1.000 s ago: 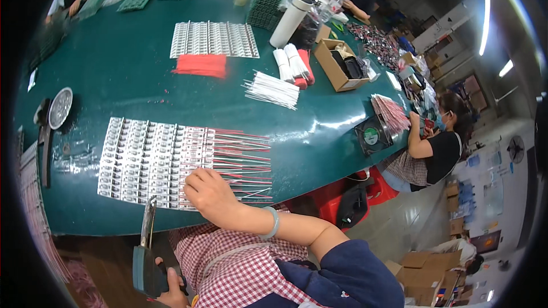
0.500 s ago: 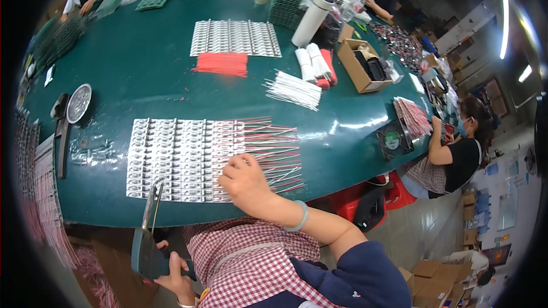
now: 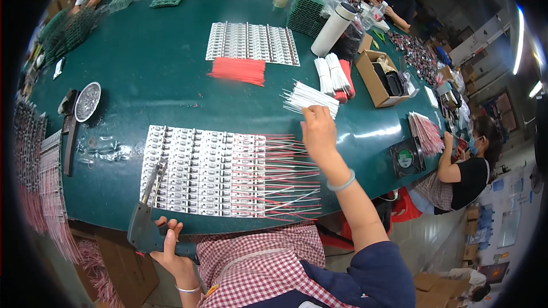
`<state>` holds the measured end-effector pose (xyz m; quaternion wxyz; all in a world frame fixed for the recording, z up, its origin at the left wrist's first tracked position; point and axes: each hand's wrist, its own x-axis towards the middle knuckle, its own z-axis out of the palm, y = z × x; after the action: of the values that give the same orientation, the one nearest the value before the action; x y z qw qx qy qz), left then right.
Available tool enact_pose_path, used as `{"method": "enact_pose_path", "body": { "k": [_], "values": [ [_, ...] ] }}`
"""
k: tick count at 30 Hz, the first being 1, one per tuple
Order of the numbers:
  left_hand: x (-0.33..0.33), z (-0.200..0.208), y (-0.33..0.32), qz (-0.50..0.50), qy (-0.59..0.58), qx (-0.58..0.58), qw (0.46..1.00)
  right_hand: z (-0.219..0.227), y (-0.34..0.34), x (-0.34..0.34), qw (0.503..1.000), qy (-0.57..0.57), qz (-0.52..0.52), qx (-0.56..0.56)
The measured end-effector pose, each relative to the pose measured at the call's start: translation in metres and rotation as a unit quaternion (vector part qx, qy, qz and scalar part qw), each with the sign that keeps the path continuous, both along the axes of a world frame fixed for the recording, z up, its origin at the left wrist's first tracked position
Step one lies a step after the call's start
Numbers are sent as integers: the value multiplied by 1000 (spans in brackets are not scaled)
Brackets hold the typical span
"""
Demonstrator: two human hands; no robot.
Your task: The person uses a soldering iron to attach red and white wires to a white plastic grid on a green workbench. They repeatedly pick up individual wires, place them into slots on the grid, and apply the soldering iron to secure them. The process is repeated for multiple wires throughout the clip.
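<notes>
My left hand [image 3: 171, 251] is wrapped round the dark green handle of a soldering gun [image 3: 140, 225], whose long metal tip reaches over the left part of a panel of white circuit boards [image 3: 185, 174]. Red and white wires [image 3: 291, 177] stick out to the right from the panel's right-hand boards. Beyond the panel, my right hand [image 3: 321, 137] has its fingers pinched at the near edge of a loose pile of white wires [image 3: 308, 98]. The fingertips touch the pile; how many wires they hold is hidden.
A second board panel [image 3: 254, 43] lies farther back, with red wires [image 3: 237, 71] before it. Bundled wires [image 3: 333, 74], a white flask [image 3: 334, 28], a cardboard box [image 3: 379, 80] and a small fan [image 3: 406, 157] stand right. A metal dish [image 3: 87, 102] is left. Other people work around the table.
My right hand has left the wired boards and moved away and right to the white wire pile. The soldering gun in my left hand has risen slightly over the panel.
</notes>
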<state>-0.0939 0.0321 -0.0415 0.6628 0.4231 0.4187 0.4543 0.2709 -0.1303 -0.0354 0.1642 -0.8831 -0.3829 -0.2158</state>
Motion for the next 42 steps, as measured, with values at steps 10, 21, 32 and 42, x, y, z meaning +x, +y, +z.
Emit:
{"method": "enact_pose_path", "body": {
  "k": [10, 21, 32, 42],
  "values": [
    [6, 5, -5, -16, 38, 4, 999, -51, 13, 71, 985, -158, -6, -76],
    [3, 10, -3, -7, 20, 2, 1000, -49, 7, 81, 996, -84, 31, 8],
    [-8, 7, -2, 5, -24, 21, 999, 49, 38, 45, 978, -24, 123, -168],
    [-13, 15, 0, -9, -30, 45, 998, 29, 124, -11, 861, -132, 209, -444]
  ]
}}
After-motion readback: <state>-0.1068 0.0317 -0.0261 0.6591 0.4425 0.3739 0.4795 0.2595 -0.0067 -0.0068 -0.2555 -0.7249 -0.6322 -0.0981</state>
